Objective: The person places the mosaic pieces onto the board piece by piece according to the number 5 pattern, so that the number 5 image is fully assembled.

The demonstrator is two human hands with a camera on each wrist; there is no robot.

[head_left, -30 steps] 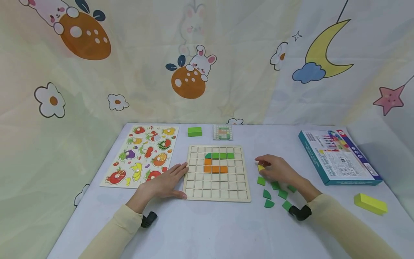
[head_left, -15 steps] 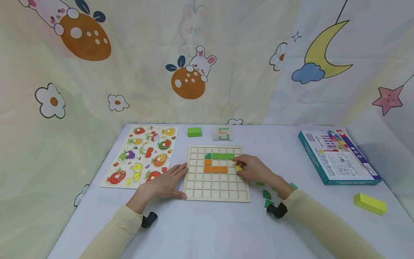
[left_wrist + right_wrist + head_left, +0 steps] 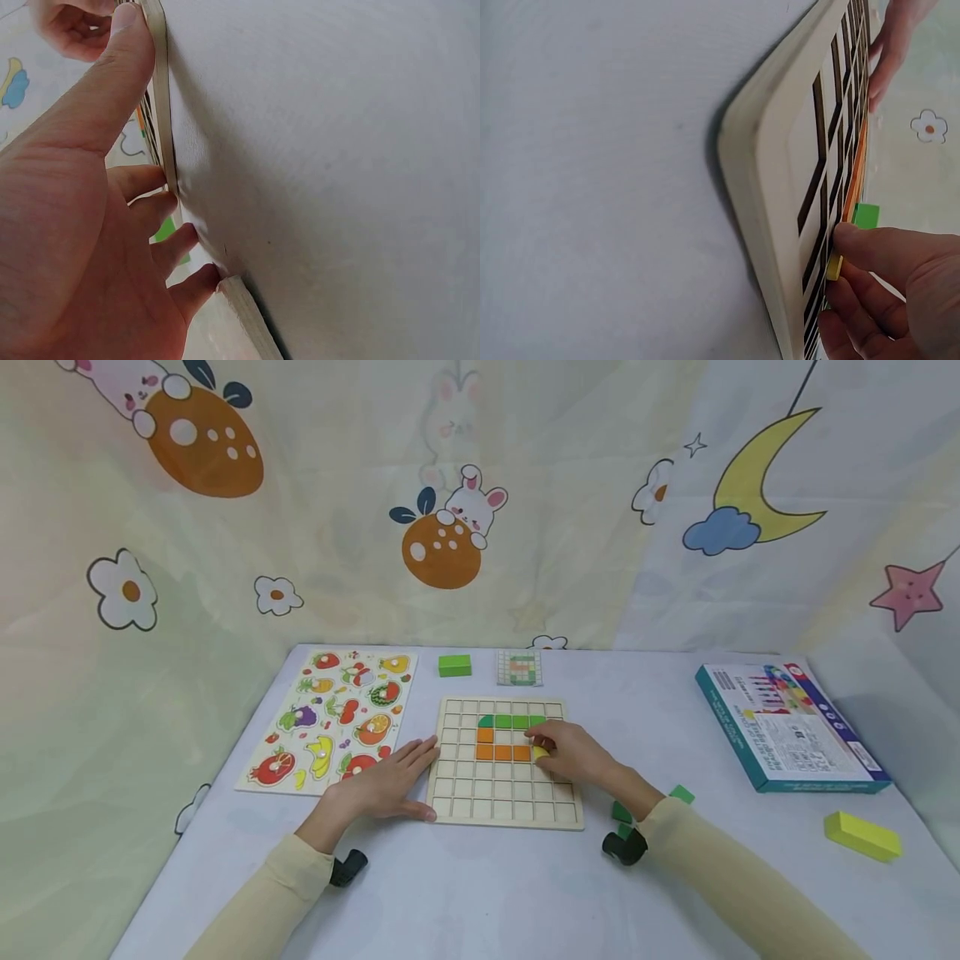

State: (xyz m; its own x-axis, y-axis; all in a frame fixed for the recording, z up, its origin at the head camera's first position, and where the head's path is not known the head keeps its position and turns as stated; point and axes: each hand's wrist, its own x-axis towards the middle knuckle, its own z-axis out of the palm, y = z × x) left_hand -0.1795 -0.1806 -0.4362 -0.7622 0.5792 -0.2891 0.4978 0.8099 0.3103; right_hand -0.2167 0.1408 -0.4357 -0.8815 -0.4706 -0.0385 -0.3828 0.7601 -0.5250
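Note:
A wooden grid board (image 3: 495,789) lies flat in the middle of the table. Green tiles (image 3: 512,722) form a row near its top, with a rounded teal tile (image 3: 487,722) at the left end. Below them, orange tiles (image 3: 503,752) make an L. My right hand (image 3: 573,753) pinches a yellow tile (image 3: 835,268) between thumb and fingers, at the right end of the orange row. My left hand (image 3: 382,787) lies with fingers spread along the board's left edge, thumb at its lower left corner.
A fruit puzzle board (image 3: 330,718) lies at the left. Behind the grid are a green block (image 3: 454,666) and a small pattern card (image 3: 519,667). At the right are a box (image 3: 795,727), a yellow block (image 3: 862,837) and loose green tiles (image 3: 682,793) partly hidden by my right arm.
My right hand has carried the yellow tile left from the loose tiles onto the grid board, beside the orange row. The left hand has stayed at the board's edge.

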